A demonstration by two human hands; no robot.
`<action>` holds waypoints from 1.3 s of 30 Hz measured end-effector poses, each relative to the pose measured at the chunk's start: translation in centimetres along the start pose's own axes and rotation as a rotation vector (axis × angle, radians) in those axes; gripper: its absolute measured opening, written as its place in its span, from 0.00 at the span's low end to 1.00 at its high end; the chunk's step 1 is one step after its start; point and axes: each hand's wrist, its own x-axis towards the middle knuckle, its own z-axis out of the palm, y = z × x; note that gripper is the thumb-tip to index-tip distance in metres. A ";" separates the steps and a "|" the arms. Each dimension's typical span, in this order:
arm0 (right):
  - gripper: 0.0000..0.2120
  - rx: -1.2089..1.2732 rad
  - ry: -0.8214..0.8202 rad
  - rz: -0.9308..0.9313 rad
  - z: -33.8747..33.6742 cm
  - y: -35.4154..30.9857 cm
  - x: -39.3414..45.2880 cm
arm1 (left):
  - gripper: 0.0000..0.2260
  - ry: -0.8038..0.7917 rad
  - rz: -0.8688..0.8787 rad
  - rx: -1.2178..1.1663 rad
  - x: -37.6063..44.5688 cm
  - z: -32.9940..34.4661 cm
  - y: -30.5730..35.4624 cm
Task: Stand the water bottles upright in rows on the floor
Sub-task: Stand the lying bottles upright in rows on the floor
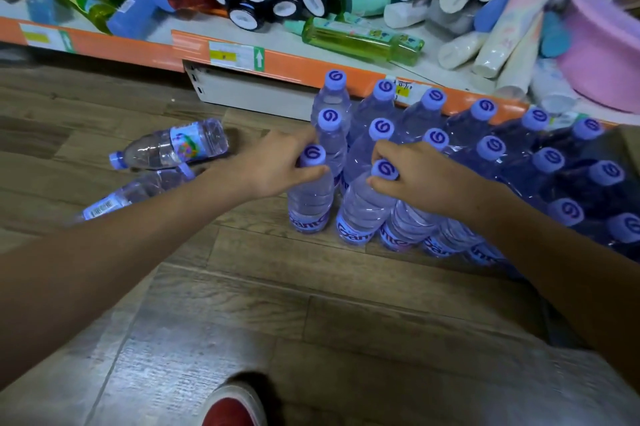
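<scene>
Left of centre: two water bottles lie on their sides on the wooden floor (242, 287), not yet stood up. The upper lying bottle (173, 147) is in full view with its cap toward the left edge. The lower lying bottle (138, 192) is partly hidden behind the left forearm.

Centre: left hand (277, 166) closed around the neck of an upright bottle (310, 197), fingers wrapped just under the cap. That bottle stands at the left end of the nearest row, base on the floor as far as can be seen.

Just right of centre: right hand (415, 176) closed on the neck and cap of the neighbouring upright bottle (363, 211), thumb and fingers pinching below the cap. The two held bottles stand just beside each other.

Right half: block of standing bottles (519, 162) in about three rows running toward the right edge, in front of the orange shelf edge (138, 50). Shelf above holds assorted other bottles and tubes, lying down.

Judgement: the step in hand is seating and squaring these two bottles into the rows. Next move calls for letting go of both, then reaching left for the lying bottles, lifting each by the neck and standing them at the left end without knocking neighbours.
</scene>
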 end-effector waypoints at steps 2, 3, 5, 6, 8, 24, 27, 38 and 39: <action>0.11 -0.021 -0.013 -0.001 0.0 -0.1 0.1 | 0.12 -0.041 0.023 0.013 -0.1 0.1 0.1; 0.11 -0.029 -0.021 0.001 0.0 -0.2 0.1 | 0.13 -0.060 0.039 0.027 -0.2 0.2 0.2; 0.12 -0.046 -0.020 -0.006 0.1 -0.3 0.1 | 0.14 -0.070 0.061 0.038 -0.2 0.4 0.4; 0.11 -0.053 -0.014 -0.012 0.2 -0.2 0.1 | 0.15 -0.064 0.064 0.041 -0.1 0.5 0.6; 0.11 -0.061 -0.008 -0.016 0.2 -0.2 0.0 | 0.15 -0.041 0.061 0.068 0.1 0.9 0.8; 0.15 -0.418 -0.030 0.025 -0.2 -1.7 0.0 | 0.18 -0.078 -0.083 0.012 -1.0 1.0 2.1; 0.26 -0.493 0.117 -0.023 -1.4 -2.1 1.0 | 0.23 -0.088 -0.108 -0.230 -2.9 0.5 0.5; 0.13 0.014 0.202 -0.355 0.1 -17.0 11.6 | 0.32 0.005 -0.836 0.190 -7.0 1.7 -20.6; 0.12 0.031 0.132 -0.348 2.2 -18.6 14.2 | 0.30 -0.008 -0.823 0.189 -7.0 2.1 -21.2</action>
